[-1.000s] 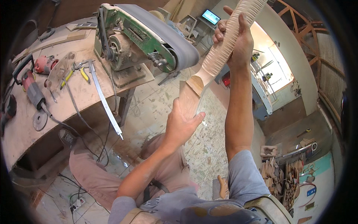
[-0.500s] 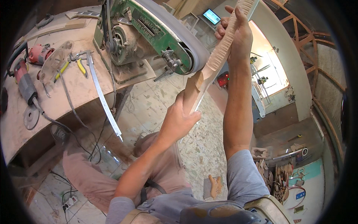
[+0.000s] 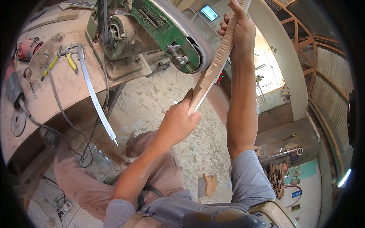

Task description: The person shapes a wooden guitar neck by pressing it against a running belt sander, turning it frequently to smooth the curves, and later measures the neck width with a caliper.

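A long pale wooden piece (image 3: 218,60), with a row of carved ridges along its upper part, slants up and to the right in front of me. My left hand (image 3: 178,121) is closed round its lower end. Higher up, my right hand (image 3: 242,32) grips the far end, with the fingers curled behind it. The wood's left side lies against or very close to the rounded end of the grey sanding belt (image 3: 201,47); I cannot tell if they touch. That belt runs on a green belt sander (image 3: 159,28) with a dusty motor.
On the dusty table (image 3: 57,89) at left lie yellow-handled pliers (image 3: 72,62), a red and grey power tool (image 3: 15,89) and a curved metal strip (image 3: 95,97) overhanging the edge. Cables hang below it. A cut wooden piece (image 3: 209,184) lies on the littered floor.
The wooden piece has turned in my hands, showing more of its side edge. Its lower part now sits nearer the belt's end. The whole view has shifted slightly.
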A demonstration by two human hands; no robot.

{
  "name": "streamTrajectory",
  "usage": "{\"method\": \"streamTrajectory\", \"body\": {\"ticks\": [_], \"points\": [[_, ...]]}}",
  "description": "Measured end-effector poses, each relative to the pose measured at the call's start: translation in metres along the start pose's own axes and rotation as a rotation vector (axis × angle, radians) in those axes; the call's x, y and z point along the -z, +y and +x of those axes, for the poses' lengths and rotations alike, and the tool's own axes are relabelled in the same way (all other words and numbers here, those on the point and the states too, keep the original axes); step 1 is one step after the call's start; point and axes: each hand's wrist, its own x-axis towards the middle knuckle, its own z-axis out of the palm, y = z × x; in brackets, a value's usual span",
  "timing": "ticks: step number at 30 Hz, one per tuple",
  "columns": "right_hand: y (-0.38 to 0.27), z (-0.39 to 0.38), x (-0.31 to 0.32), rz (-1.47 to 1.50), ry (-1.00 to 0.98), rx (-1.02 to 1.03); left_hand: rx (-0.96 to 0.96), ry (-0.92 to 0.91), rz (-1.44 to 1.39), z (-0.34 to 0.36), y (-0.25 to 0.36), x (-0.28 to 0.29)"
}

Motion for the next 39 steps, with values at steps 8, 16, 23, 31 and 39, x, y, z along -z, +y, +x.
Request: {"method": "streamTrajectory", "body": {"ticks": [8,16,23,31,39], "points": [[0.001,0.014,-0.002,-0.03,-0.001,-0.031,0.032,-0.149,-0.104,0.009,-0.011,0.009],[0.006,0.017,-0.007,-0.153,-0.03,0.06,0.119,-0.283,-0.342,0.005,-0.007,0.019],[0.002,0.024,-0.001,-0.211,-0.095,0.054,0.115,-0.384,-0.458,0.017,-0.018,0.019],[0.015,0.041,0.008,-0.163,-0.072,0.023,0.178,-0.534,-0.63,0.025,-0.024,0.022],[0.013,0.042,0.014,-0.271,-0.094,0.057,0.244,-0.64,-0.745,0.033,-0.026,0.028]]}}
